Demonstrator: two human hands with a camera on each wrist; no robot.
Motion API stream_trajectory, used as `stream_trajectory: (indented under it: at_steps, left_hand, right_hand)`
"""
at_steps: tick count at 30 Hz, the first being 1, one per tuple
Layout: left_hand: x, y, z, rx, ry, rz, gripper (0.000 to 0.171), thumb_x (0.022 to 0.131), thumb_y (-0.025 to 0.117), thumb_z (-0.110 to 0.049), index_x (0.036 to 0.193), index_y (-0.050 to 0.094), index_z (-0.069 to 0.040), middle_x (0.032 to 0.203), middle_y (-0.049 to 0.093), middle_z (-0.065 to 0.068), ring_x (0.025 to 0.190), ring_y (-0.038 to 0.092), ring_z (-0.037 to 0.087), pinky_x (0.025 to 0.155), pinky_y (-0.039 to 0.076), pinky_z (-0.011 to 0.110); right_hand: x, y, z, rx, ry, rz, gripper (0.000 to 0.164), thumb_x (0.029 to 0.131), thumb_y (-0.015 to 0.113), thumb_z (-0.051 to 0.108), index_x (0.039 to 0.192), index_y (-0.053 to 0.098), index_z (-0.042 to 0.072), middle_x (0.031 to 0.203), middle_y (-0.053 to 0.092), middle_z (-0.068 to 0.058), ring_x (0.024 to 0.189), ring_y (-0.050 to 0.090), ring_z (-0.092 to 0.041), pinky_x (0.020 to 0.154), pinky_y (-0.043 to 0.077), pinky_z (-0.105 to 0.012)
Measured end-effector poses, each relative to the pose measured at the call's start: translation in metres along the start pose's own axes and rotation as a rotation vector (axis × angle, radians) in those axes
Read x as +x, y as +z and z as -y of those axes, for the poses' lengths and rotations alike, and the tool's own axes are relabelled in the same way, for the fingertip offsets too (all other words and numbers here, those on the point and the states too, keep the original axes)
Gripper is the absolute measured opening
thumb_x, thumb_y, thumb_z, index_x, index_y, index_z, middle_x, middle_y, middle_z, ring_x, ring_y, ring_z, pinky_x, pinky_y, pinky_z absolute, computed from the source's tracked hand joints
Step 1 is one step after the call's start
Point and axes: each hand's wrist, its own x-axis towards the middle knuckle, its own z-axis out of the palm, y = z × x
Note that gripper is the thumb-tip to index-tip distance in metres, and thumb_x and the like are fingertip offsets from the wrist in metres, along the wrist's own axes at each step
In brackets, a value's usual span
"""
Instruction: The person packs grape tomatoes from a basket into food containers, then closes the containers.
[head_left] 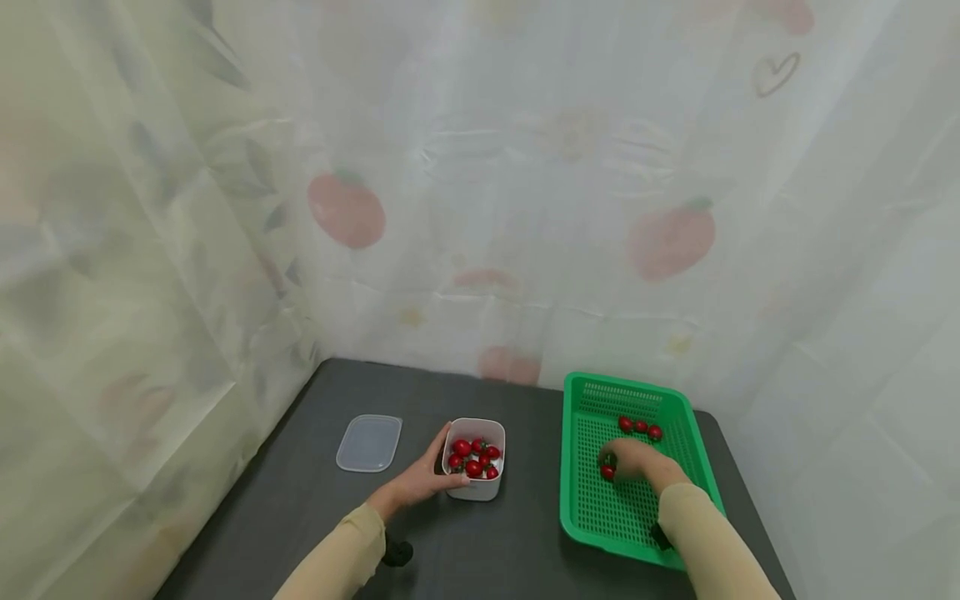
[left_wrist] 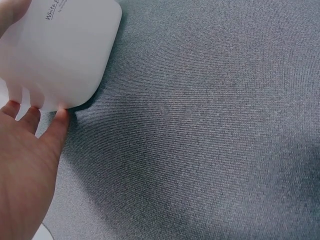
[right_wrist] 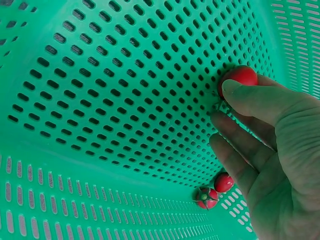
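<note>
Several cherry tomatoes [head_left: 462, 447] lie inside a white, squarish plastic container [head_left: 474, 492] on the table. My left hand [head_left: 420, 481] grips this container from its left, thumb over the near rim and fingers along the side; the left wrist view shows fingertips [left_wrist: 61, 116] against its wall. To the right, my right hand [head_left: 639, 460] reaches down into a green perforated basket [head_left: 567, 467]. Between its thumb and index finger it pinches a red cherry tomato [right_wrist: 244, 76], close over the basket's floor. More tomatoes [head_left: 641, 427] sit near the basket's far end.
A translucent square lid [head_left: 370, 442] lies flat on the dark grey table [head_left: 300, 508], left of the container. Printed curtains [head_left: 480, 208] hang behind the table and along both sides. The basket's raised walls surround my right hand.
</note>
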Motion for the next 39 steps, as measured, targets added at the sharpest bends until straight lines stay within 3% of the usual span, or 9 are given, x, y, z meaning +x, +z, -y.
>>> stream_trajectory:
  at_steps: [11, 21, 27, 39]
  left_hand:
    - [0.002, 0.001, 0.001, 0.002, 0.017, 0.006, 0.110, 0.093, 0.079, -0.024, 0.166, -0.004, -0.017, 0.167, 0.012, 0.018, 0.149, 0.022, 0.040, 0.115, 0.026, 0.060]
    - [-0.003, 0.003, -0.005, 0.054, -0.031, -0.039, 0.113, 0.089, 0.082, -0.030, 0.166, -0.001, -0.021, 0.169, 0.012, 0.016, 0.150, 0.021, 0.042, 0.114, 0.024, 0.066]
    - [-0.003, 0.003, -0.007, 0.047, -0.019, -0.032, 0.114, 0.090, 0.081, -0.027, 0.166, -0.004, -0.023, 0.169, 0.007, 0.017, 0.151, 0.019, 0.042, 0.115, 0.024, 0.064]
    - [-0.003, 0.001, -0.005, 0.087, -0.005, -0.019, 0.121, 0.086, 0.085, -0.032, 0.166, -0.005, -0.020, 0.170, 0.006, 0.017, 0.151, 0.016, 0.042, 0.115, 0.022, 0.065]
  right_hand:
    - [-0.001, 0.001, -0.001, -0.020, 0.013, 0.007, 0.039, 0.085, 0.074, -0.008, 0.117, 0.073, 0.016, 0.116, 0.067, -0.005, 0.104, 0.062, -0.029, 0.084, 0.053, -0.051]
    - [-0.008, 0.000, 0.005, -0.037, -0.015, -0.018, 0.034, 0.087, 0.070, -0.010, 0.113, 0.074, 0.012, 0.113, 0.068, -0.006, 0.101, 0.063, -0.029, 0.083, 0.053, -0.051]
    - [-0.008, -0.001, 0.003, -0.034, -0.039, -0.027, 0.031, 0.088, 0.071, -0.008, 0.111, 0.073, 0.012, 0.109, 0.068, -0.006, 0.095, 0.063, -0.026, 0.081, 0.053, -0.050]
    - [-0.011, -0.033, 0.010, 0.029, -0.152, -0.132, 0.022, 0.094, 0.070, 0.001, 0.113, 0.072, 0.014, 0.108, 0.068, -0.007, 0.098, 0.063, -0.027, 0.080, 0.053, -0.049]
